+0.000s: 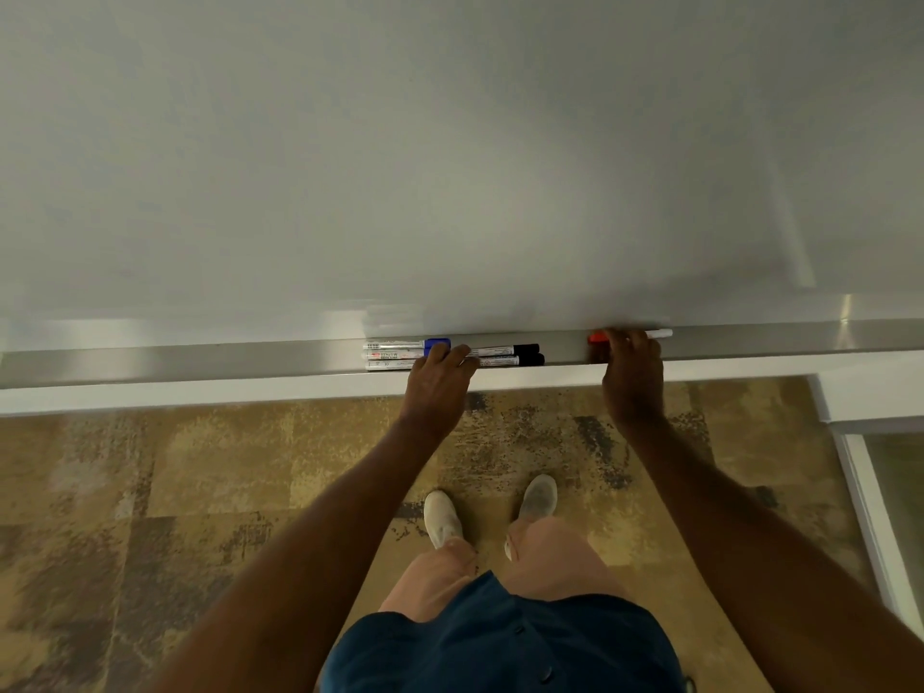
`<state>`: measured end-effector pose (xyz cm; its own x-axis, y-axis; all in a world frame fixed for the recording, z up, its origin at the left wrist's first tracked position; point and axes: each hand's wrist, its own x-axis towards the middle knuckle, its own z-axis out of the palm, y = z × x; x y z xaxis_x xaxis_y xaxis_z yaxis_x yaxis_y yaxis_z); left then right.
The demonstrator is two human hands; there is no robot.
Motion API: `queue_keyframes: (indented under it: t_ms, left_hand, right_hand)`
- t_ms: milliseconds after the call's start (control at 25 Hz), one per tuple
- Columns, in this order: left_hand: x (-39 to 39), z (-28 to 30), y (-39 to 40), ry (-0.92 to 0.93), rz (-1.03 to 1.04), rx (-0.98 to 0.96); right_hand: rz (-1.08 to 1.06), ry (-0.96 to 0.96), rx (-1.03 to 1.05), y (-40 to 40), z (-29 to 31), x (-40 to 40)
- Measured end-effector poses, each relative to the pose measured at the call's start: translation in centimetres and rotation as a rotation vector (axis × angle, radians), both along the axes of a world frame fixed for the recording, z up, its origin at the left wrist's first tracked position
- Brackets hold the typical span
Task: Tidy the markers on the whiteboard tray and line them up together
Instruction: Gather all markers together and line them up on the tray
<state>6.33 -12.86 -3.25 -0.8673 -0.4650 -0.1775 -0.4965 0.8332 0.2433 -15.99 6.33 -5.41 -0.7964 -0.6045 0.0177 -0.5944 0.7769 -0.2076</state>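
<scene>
A: Leftmost on the tray (200, 360)?
B: Three markers bunched side by side, long axes along the tray. Blue-capped marker (407, 344) at the back, cap to the right. In front, two black-capped markers (520, 355), caps also to the right, reaching further right than the blue one.
A: Left hand (436, 380)?
B: Over that bunch, fingers pressed down across the barrels just right of the blue cap. Flat rather than curled round anything; no real grip on any one marker.
A: Further right along the tray?
B: Red-capped marker (645, 334), well apart from the bunch, close against the whiteboard (450, 142). Long axis along the tray too, but reversed: red cap to the left, white tail to the right.
A: Right hand (632, 365)?
B: On top of that marker, fingers closed around its middle, both ends sticking out.
</scene>
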Motion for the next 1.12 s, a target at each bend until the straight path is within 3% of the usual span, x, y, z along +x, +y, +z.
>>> queue_keyframes:
  t_ms: [280,480,600,720,880,1120]
  left_hand:
    - [0.1,-0.2,0.2,-0.011,0.001,0.0]
    - [0.3,-0.5,0.3,-0.006,0.004,0.01]
    - [0.5,-0.5,0.3,-0.009,-0.012,0.013]
    - [0.6,-0.4,0.3,-0.018,-0.016,0.015]
    - [0.6,-0.3,0.3,-0.012,-0.022,0.015]
    - [0.7,-0.4,0.3,-0.007,-0.017,0.009]
  right_hand:
    - [0.225,-0.062,0.059,-1.5,2.2,-0.5]
    - [0.36,-0.156,-0.299,-4.7,5.8,3.9]
    - [0.334,-0.24,-0.397,-5.9,5.1,5.1]
    - [0.298,-0.269,-0.342,-6.3,3.1,4.7]
    - [0.302,-0.134,-0.158,-6.4,1.3,4.6]
    - [0.389,0.05,-0.051,-7.5,-0.1,6.3]
